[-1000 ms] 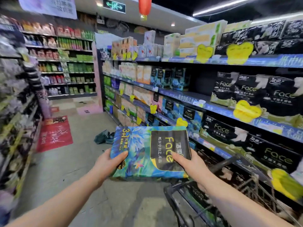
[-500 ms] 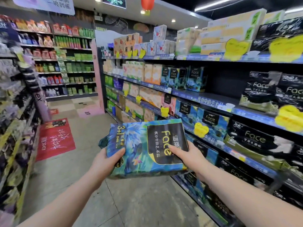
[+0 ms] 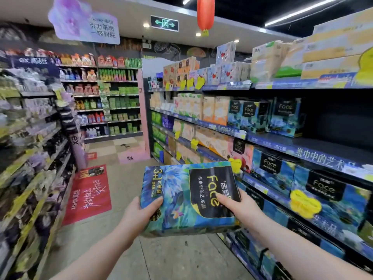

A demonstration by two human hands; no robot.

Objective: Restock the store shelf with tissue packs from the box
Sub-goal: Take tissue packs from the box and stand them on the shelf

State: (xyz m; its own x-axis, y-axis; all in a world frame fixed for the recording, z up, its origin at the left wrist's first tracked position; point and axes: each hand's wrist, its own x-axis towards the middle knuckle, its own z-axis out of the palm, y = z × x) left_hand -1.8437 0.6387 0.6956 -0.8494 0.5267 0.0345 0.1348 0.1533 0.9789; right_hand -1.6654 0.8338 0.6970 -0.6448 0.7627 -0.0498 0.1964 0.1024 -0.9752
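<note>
Along the aisle's right side I see the shelving [image 3: 282, 147], stocked at every level. Pale boxes [image 3: 333, 49] sit on the top board. Face packs [image 3: 286, 116] stand at the left end of the second board, and dark board shows to their right. More of the same blue packs [image 3: 327, 193] fill the board below, up to its front edge. Yellow tags [image 3: 304, 203] hang off the blue front edges.

Across the aisle, the left racks [image 3: 30, 158] are too blurred for me to tell the goods. The far racks [image 3: 105, 98] carry bottles and green packs.

A red mat [image 3: 88, 193] lies on the floor by the foot of the left racks.

The pack [image 3: 187, 199] is in my hands, up over the aisle floor, just off the front edge of the lower boards, its printed face tilted up toward me. My left hand [image 3: 139, 215] grips its near left corner, thumb on top and fingers curled under out of sight. My right hand [image 3: 240, 207] grips its near right edge, thumb laid across the black label, fingers hidden below.

A red lantern [image 3: 205, 15] hangs from the ceiling beside a green exit sign [image 3: 164, 23].
</note>
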